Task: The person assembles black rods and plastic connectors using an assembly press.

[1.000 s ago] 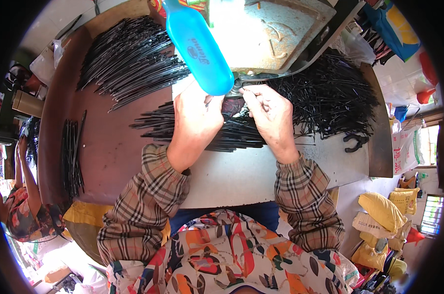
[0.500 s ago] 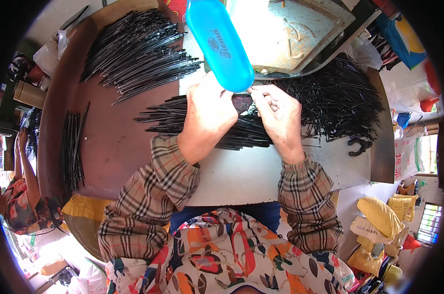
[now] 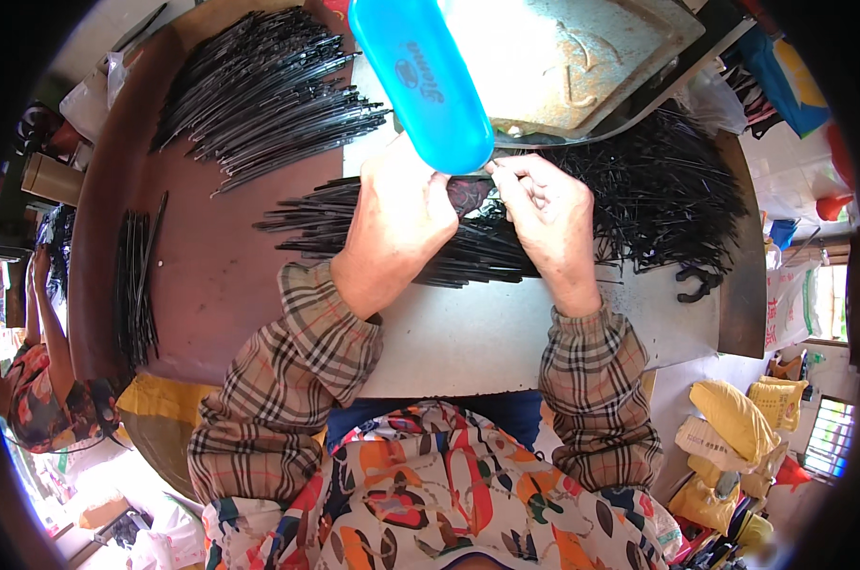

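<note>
My left hand (image 3: 392, 233) and my right hand (image 3: 555, 223) are raised over the table, thumbs and fingers pinched close together. Whatever they pinch is too small or too hidden to name. A blue oblong, smooth-surfaced thing (image 3: 430, 90) hangs above and partly covers my left fingertips. Below it, between the hands, a dark reddish patterned patch (image 3: 468, 195) shows. Under both hands lies a bundle of thin black strips (image 3: 306, 223), pointing left and right. A larger, neater pile of black strips (image 3: 259, 95) lies at the far left, and a tangled pile (image 3: 677, 190) at the right.
A rusty, brightly lit metal panel (image 3: 596, 76) rises at the far side. A small black bundle (image 3: 137, 294) lies near the brown table's (image 3: 202, 256) raised left edge. Beyond that edge is another person's arm (image 3: 55, 323). Yellow sacks (image 3: 738, 418) are piled at the right.
My right hand has shifted slightly right and my left hand slightly left, so the gap between them is a little wider. The blue thing sits slightly higher in view.
</note>
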Demonstrator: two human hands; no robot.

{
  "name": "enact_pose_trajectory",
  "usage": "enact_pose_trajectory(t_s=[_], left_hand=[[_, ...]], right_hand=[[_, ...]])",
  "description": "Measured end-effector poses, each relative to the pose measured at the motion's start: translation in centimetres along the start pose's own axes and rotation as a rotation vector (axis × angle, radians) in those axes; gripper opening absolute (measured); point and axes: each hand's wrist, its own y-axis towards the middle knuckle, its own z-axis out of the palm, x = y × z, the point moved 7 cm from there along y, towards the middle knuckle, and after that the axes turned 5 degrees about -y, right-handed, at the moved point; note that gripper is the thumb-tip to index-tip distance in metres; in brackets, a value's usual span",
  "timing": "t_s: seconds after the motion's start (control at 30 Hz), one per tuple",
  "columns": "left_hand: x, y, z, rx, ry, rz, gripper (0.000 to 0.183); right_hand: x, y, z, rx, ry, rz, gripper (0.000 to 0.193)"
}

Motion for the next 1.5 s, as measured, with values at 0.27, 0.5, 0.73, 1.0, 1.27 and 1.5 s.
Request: enact_pose_trajectory(t_s=[0.27, 0.5, 0.73, 1.0, 1.27, 1.5], left_hand=[[-0.2, -0.1, 0.9, 0.232, 0.448, 0.202, 0.017], [-1.6, 0.8, 1.4, 0.231, 0.396, 0.124, 0.019], [0.8, 0.6, 0.3, 0.197, 0.229, -0.133, 0.011], [0.9, -2.0, -0.5, 0.115, -0.741, -0.769, 0.020], [1.2, -4.6, 3.2, -0.117, -0.847, -0.721, 0.015], [0.0, -3.8, 0.2, 0.102, -0.311, -0.570, 0.013]], right_hand=[[0.1, 0.4, 0.1, 0.077, 0.007, 0.021, 0.009], [-0.2, 0.5, -0.2, 0.073, 0.006, 0.038, 0.011], [1.1, -0.1, -0.5, 0.042, -0.068, -0.071, 0.011], [1.7, -1.6, -0.1, 0.329, 0.454, 0.122, 0.034], [-1.7, -2.5, 0.8, 0.223, 0.939, 0.265, 0.022], [-1.4, -3.6, 1.7, 0.290, 0.821, 0.348, 0.018]])
